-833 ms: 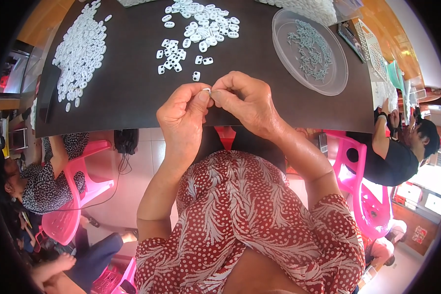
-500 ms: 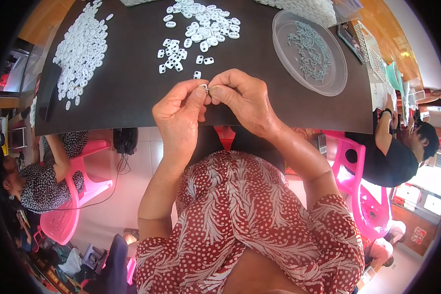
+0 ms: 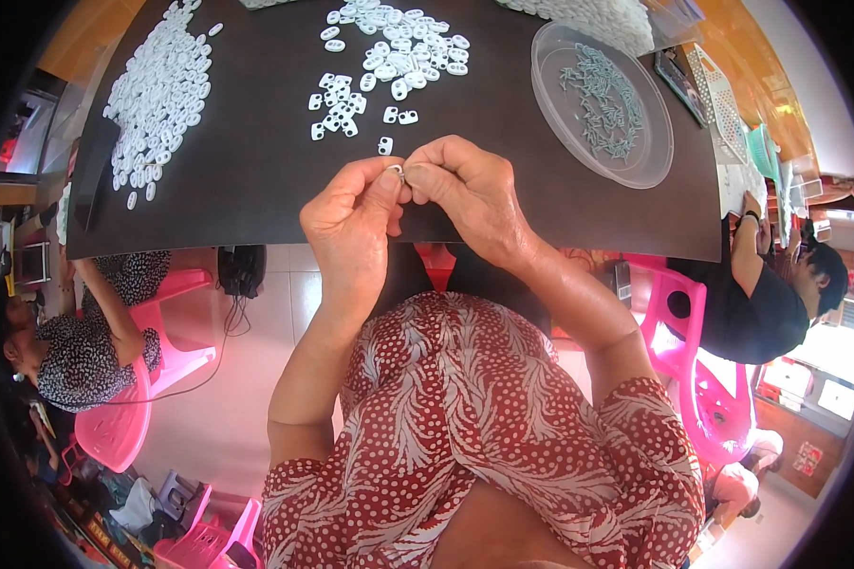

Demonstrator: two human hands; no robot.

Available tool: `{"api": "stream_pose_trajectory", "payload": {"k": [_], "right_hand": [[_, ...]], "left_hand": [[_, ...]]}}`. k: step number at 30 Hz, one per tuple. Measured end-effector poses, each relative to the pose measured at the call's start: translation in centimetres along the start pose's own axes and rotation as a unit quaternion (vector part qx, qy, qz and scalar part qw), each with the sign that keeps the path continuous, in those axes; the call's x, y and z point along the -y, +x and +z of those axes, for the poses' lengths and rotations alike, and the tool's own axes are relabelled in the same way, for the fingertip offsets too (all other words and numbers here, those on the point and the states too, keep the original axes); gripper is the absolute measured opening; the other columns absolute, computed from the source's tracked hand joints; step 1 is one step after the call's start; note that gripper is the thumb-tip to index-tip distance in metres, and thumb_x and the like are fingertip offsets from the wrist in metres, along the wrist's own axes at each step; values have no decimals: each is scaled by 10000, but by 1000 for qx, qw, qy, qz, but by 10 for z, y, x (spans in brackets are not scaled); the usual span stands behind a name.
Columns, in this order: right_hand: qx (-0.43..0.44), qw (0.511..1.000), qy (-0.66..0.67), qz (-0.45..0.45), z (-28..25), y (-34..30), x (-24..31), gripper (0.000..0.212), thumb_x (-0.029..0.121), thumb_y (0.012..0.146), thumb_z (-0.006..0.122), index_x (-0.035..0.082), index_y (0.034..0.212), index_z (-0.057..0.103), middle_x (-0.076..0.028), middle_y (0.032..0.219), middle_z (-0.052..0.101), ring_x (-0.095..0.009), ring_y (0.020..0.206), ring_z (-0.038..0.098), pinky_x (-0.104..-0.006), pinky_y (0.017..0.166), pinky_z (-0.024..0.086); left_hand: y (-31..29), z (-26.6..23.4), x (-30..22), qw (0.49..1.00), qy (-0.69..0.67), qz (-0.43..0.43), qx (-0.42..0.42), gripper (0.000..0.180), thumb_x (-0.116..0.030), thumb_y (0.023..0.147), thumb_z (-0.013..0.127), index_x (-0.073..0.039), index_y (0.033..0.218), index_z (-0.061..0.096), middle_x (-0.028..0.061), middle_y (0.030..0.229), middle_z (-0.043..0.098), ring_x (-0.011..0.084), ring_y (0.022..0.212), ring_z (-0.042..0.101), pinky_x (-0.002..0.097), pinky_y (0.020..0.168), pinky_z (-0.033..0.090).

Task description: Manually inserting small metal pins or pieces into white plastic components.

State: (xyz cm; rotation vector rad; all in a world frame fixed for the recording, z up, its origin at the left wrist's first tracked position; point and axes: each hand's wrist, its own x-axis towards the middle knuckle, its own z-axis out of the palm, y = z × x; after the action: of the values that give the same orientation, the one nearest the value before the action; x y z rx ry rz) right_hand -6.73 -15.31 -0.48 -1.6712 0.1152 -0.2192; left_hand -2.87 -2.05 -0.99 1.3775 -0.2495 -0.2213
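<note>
My left hand point(image 3: 353, 211) pinches a small white plastic piece point(image 3: 396, 169) between thumb and forefinger, mostly covered by the fingertips. Against it, my right hand point(image 3: 472, 194) holds what looks like a small grey screw point(image 3: 404, 174), only a sliver of it showing. Both hands meet above the near part of the dark table. Just beyond them lies a single white piece with two holes point(image 3: 385, 146). A loose cluster of similar pieces point(image 3: 339, 102) lies farther off, and a round clear plastic dish point(image 3: 657, 156) with many grey screws point(image 3: 602, 100) stands to the right.
The dark table point(image 3: 256, 190) carries a big pile of white oval pieces point(image 3: 157, 100) at left and another pile point(image 3: 408, 47) at the far middle. A phone point(image 3: 678, 83) and a white perforated basket point(image 3: 718, 100) are at right. People sit on both sides, near pink chairs point(image 3: 697, 360).
My hands stay together with the fingertips on the white piece, shifting only very slightly. The table's contents sit marginally differently in view; the piles look unchanged.
</note>
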Motion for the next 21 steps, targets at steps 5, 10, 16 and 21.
{"api": "stream_pose_trajectory", "payload": {"k": [5, 10, 16, 21], "right_hand": [[-6, 1000, 1, -3, -1, 1, 5, 137, 73, 892, 537, -51, 856, 582, -71, 753, 618, -109, 717, 576, -257, 658, 475], [-1, 1000, -16, -1, 0, 2, 6, 145, 89, 892, 545, -48, 868, 586, -72, 747, 615, -115, 725, 583, -265, 659, 476], [-63, 974, -191, -104, -14, 22, -3, 79, 81, 813, 597, 11, 845, 616, -115, 756, 610, -265, 714, 580, -365, 651, 462], [-81, 859, -460, -212, -12, 47, -26, 116, 91, 733, 662, 44, 838, 643, -110, 766, 604, -301, 759, 551, -413, 669, 448]], "left_hand": [[4, -4, 1, 998, -59, -34, -4, 133, -27, 882, 590, 73, 946, 649, 68, 736, 626, 88, 546, 504, 201, 478, 396], [4, -6, 2, 997, -69, -41, 1, 128, -34, 888, 585, 52, 961, 646, 51, 740, 629, 62, 564, 517, 184, 478, 414], [4, -12, 0, 996, -74, -42, -3, 140, -47, 888, 593, 59, 967, 639, 66, 746, 627, 71, 560, 514, 192, 487, 419], [3, -11, 7, 994, -97, -42, 3, 155, -60, 887, 600, 63, 975, 632, 82, 753, 628, 82, 558, 515, 199, 498, 424]]}}
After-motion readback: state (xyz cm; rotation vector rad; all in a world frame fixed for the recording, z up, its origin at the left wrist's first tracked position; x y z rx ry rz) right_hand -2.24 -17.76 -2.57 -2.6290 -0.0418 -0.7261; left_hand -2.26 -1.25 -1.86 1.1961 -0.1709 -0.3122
